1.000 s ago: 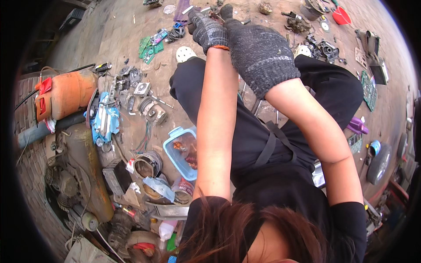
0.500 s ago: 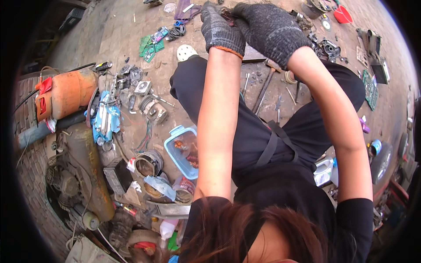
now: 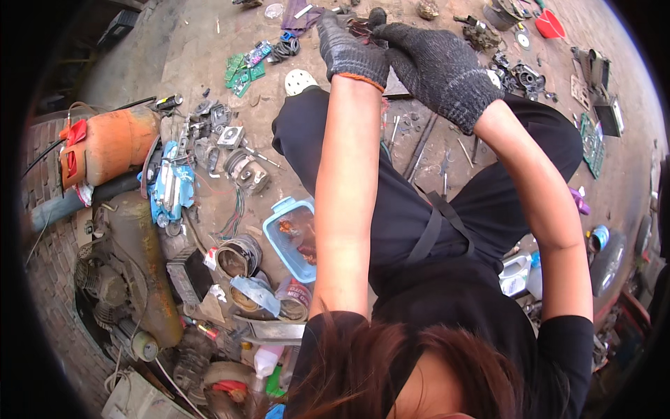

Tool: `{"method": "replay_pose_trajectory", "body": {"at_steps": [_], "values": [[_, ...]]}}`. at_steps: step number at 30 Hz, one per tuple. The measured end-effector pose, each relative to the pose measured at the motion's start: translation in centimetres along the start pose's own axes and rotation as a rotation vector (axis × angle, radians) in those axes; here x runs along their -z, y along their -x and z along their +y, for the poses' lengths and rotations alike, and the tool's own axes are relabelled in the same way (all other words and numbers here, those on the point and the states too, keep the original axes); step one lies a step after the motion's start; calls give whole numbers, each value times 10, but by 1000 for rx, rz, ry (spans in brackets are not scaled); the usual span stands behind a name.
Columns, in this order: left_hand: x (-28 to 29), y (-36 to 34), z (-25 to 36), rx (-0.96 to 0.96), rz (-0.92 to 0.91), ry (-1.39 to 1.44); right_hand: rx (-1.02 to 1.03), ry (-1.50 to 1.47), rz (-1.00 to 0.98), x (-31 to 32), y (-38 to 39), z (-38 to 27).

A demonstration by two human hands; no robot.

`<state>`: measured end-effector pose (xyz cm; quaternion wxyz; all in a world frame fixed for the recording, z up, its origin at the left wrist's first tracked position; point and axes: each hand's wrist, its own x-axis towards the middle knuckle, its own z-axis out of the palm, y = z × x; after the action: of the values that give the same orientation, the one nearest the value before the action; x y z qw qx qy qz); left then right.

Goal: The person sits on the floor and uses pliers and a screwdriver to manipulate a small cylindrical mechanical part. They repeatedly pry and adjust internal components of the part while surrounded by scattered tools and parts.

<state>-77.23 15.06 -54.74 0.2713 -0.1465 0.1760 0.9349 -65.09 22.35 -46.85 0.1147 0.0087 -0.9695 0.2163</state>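
My left hand (image 3: 352,52) and my right hand (image 3: 440,73), both in dark grey knit gloves, meet at the top centre of the view, fingers closed around a small dark part with reddish-brown bits (image 3: 359,29). The gloves hide much of it, so its kind is unclear. Just left of them lies a purple cloth (image 3: 300,23). Beneath my hands, between my bent legs, are a dark metal plate (image 3: 398,91), a long-handled tool (image 3: 423,145) and several thinner hand tools (image 3: 444,167).
Green circuit boards (image 3: 244,73) and dark metal parts (image 3: 520,78) lie ahead. At the left are an orange gas cylinder (image 3: 112,146), a rusty tank (image 3: 150,279), cans (image 3: 237,258) and a blue plastic tub (image 3: 279,227). A red scoop (image 3: 549,24) and tyre (image 3: 607,262) are rightward.
Both hands have shifted rightward over the last second, uncovering tools on the floor between my legs. Since half a second ago my right wrist has dropped slightly, with the small part still held.
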Motion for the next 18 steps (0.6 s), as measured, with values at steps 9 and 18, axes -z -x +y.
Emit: {"method": "replay_pose_trajectory", "body": {"at_steps": [9,18], "values": [[-27,23,15,-220,17,-31,54,-121,128,11,5,4],[-12,3,9,-214,96,-141,92,-40,136,7,-8,-17]]}}
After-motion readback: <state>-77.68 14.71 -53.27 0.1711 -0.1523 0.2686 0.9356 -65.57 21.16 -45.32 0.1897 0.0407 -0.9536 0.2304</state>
